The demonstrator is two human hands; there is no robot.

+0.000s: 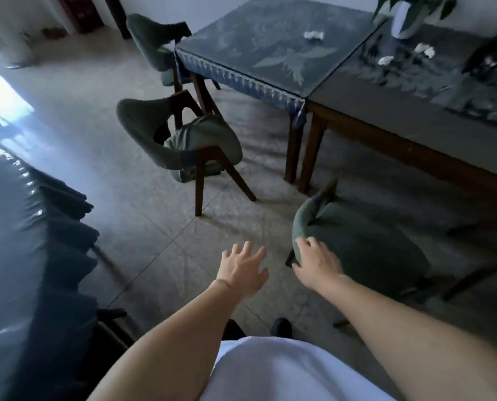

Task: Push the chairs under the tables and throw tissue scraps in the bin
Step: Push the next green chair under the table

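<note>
A green padded chair [366, 244] stands in front of the dark wooden table [386, 111] at the right, its seat partly under the table edge. My right hand [316, 261] rests on the left end of its curved backrest, fingers wrapped over it. My left hand [243, 269] hovers open over the floor just left of that chair, touching nothing. A second green chair [189, 143] stands pulled out from the blue-clothed table [259, 79]. A third chair [154, 41] stands at that table's far left. White tissue scraps lie on the blue table [313, 35] and the dark table [422, 50].
A vase with leaves [400, 18] stands where the tables meet. A dark-clothed table [19, 241] fills the left edge. Tiled floor [160, 227] lies open between the chairs. No bin is in view.
</note>
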